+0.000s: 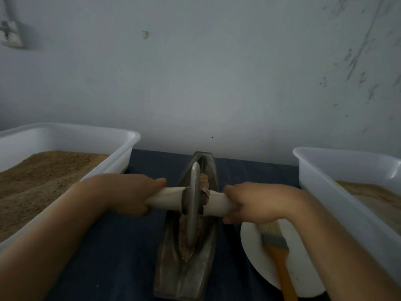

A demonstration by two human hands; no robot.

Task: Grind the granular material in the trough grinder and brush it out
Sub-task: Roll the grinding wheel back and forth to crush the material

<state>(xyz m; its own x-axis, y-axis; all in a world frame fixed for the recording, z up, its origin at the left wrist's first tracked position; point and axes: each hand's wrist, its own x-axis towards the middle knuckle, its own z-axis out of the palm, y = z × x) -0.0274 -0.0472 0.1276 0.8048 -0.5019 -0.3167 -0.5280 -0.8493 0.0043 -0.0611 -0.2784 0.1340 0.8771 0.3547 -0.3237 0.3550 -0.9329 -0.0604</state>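
- The left hand [130, 194] curls round the pale handle [167, 197] on its side of the grinding wheel [193, 200]; the right hand [251, 203] grips the matching handle on the other side.
- The wheel stands on edge in the groove of the metal trough [186, 268], which runs away from the person on the dark cloth [112, 257].
- Likely trouble: uneven pressure from one hand could tip the wheel and ride it up the trough wall, spilling grain [186, 242] over the rim onto the cloth.
- A long push could probably drive grain out of the far end, where some is already heaped beside the wheel.
- The trough looks unfixed, so hard strokes may slide it.
- The grain lies in the groove, between and just below the hands, mostly on the near side of the wheel.
- The brush [275, 248] rests on a white plate [251, 253] just beneath the right wrist, untouched; a careless elbow could knock it.
- White tubs stand on either side: the left tub [121, 144] and right tub [314, 170].
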